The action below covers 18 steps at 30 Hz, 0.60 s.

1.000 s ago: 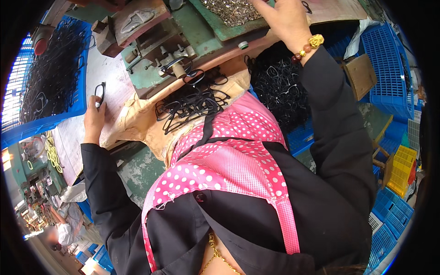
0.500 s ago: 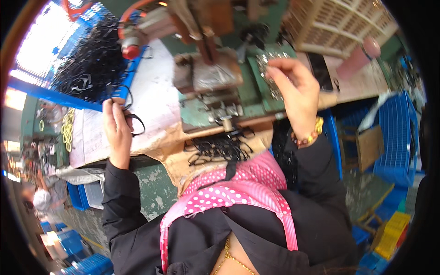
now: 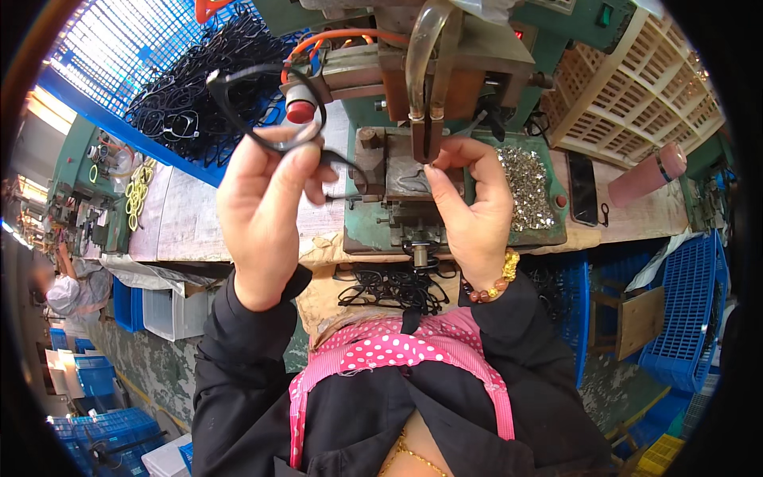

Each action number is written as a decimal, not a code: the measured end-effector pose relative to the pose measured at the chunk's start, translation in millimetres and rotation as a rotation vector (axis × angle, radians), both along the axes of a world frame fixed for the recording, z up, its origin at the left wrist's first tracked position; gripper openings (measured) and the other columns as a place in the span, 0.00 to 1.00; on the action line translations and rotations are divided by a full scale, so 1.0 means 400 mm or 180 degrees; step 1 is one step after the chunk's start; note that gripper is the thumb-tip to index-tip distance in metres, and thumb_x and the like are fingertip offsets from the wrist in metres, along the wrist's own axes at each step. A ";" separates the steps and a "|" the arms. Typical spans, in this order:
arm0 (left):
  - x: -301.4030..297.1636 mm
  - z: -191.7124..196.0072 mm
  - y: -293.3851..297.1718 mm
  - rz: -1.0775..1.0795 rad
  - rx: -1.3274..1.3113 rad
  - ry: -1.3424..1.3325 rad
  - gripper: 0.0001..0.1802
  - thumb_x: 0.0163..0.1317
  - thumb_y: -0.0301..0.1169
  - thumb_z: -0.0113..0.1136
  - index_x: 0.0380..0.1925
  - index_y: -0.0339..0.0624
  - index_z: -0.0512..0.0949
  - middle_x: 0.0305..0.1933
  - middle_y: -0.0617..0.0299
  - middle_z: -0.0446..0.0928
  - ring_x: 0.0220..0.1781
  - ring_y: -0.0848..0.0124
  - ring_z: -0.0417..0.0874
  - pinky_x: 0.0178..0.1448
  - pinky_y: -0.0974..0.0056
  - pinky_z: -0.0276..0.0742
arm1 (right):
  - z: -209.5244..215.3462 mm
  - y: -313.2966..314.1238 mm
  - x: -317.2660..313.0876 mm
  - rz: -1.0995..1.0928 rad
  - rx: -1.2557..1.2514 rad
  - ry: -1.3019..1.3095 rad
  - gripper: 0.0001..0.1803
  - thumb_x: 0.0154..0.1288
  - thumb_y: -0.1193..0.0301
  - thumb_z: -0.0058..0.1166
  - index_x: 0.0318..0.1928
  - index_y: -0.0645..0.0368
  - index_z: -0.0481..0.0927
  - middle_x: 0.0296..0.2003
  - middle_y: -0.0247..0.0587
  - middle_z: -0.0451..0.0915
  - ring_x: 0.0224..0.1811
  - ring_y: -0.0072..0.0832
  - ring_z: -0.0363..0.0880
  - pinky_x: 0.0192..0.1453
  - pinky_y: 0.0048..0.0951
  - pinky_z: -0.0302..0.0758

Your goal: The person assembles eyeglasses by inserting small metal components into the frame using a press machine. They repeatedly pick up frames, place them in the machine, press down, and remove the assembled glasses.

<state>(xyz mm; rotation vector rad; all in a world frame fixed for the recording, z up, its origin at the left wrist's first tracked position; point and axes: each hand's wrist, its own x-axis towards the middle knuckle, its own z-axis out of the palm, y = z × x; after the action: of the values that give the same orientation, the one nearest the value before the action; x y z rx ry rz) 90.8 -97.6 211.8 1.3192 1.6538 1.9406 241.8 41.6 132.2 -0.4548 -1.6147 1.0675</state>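
My left hand (image 3: 266, 203) is closed on a black eyeglass frame (image 3: 322, 102), raised in front of the machine's left side. One rim stands above the fingers and another curved part reaches right toward the metal block. At the machine's upright copper-coloured tip (image 3: 427, 139), my right hand (image 3: 475, 211) pinches thumb and forefinger close together; whatever lies between them is too small to make out. Just below the fingertips is the metal work block (image 3: 407, 176). Right of that hand, small shiny metal pieces (image 3: 524, 187) are heaped on a green tray.
A blue basket (image 3: 179, 159) heaped with black eyeglass frames (image 3: 199, 95) stands at the left. More frames (image 3: 393, 288) lie on brown paper over my lap. A red button (image 3: 300, 110), a phone (image 3: 582, 189), a pink bottle (image 3: 648, 175) and a cream crate (image 3: 636, 79) surround the machine.
My left hand has lifted an eyeglass frame from beside the blue basket toward the machine. My right hand has moved left from the heap of metal pieces to the machine's tip.
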 end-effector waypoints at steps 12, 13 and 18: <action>-0.015 0.006 0.029 -0.0061 0.0316 -0.0490 0.10 0.74 0.30 0.60 0.46 0.33 0.78 0.37 0.59 0.80 0.32 0.75 0.75 0.43 0.65 0.77 | 0.052 -0.020 -0.005 0.0566 -0.0725 0.0246 0.26 0.66 0.85 0.61 0.62 0.67 0.68 0.43 0.40 0.81 0.49 0.25 0.80 0.59 0.27 0.75; -0.007 0.005 0.021 -0.0336 0.0164 -0.0601 0.10 0.73 0.32 0.60 0.43 0.35 0.75 0.36 0.60 0.77 0.32 0.74 0.74 0.44 0.64 0.77 | 0.050 -0.020 -0.004 0.0642 -0.0888 0.0357 0.27 0.65 0.85 0.61 0.63 0.67 0.68 0.43 0.40 0.82 0.50 0.25 0.81 0.59 0.27 0.75; 0.089 -0.021 -0.016 -0.2118 -0.1043 -0.1137 0.17 0.74 0.44 0.52 0.34 0.42 0.67 0.37 0.51 0.75 0.47 0.61 0.76 0.53 0.57 0.75 | 0.045 -0.005 0.025 0.0572 -0.0526 0.0106 0.21 0.70 0.83 0.57 0.61 0.66 0.72 0.46 0.40 0.83 0.53 0.25 0.81 0.62 0.28 0.74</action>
<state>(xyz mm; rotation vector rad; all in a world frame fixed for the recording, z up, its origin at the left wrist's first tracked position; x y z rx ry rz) 126.3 -103.9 203.3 1.1167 1.1046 1.3432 251.9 39.5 150.1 -0.4038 -1.5663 1.3439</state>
